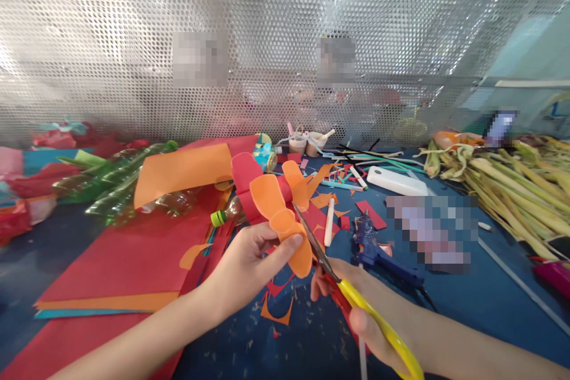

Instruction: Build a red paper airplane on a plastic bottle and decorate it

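My left hand (pixel 262 261) pinches an orange paper cutout (pixel 267 196) with rounded petals between thumb and fingers. Behind it are red paper petals (pixel 244 175); whether they are in the hand too, I cannot tell. My right hand (pixel 356 303) grips a pair of scissors (pixel 369 309) with yellow and red handles. The blades point up and to the left, alongside the cutout's right edge. Beneath both hands, curved orange and red scraps (pixel 276 313) lie on the dark blue table.
Red sheets (pixel 120 261) and green plastic bottles (pixel 129 178) lie at left. A blue glue gun (pixel 383 255), a white stick (pixel 329 222) and a white, rounded-end object (pixel 396 181) are at right. Dried husks (pixel 512 190) lie far right, with a perforated metal panel (pixel 276 41) behind.
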### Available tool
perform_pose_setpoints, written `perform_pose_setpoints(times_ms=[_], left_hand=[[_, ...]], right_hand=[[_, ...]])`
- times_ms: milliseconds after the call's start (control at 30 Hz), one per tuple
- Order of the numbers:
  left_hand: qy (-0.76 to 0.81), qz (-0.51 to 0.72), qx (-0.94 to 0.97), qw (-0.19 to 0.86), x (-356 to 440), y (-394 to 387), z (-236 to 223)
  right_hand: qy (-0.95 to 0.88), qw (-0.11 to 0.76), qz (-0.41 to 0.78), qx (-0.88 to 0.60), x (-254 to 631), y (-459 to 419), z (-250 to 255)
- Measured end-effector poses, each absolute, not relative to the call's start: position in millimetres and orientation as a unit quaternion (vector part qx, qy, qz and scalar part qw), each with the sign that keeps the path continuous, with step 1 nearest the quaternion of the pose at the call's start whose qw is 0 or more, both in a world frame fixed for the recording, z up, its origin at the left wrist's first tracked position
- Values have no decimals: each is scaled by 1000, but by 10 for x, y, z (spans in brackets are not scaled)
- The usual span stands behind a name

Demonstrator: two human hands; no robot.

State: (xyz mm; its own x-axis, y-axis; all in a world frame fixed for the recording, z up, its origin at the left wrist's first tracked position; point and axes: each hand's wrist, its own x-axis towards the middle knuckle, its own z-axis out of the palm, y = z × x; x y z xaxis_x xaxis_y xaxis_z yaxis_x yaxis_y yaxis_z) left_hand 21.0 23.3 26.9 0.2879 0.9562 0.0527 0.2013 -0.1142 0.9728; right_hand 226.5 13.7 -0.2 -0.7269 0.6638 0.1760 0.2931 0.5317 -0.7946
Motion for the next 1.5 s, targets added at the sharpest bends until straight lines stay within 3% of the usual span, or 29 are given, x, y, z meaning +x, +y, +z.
perform_pose_setpoints(times_ms=[1500], left_hand=[[437, 373, 649, 499, 189, 203, 242]], right_hand=[[-797, 222, 465, -315, 2275, 126, -42]])
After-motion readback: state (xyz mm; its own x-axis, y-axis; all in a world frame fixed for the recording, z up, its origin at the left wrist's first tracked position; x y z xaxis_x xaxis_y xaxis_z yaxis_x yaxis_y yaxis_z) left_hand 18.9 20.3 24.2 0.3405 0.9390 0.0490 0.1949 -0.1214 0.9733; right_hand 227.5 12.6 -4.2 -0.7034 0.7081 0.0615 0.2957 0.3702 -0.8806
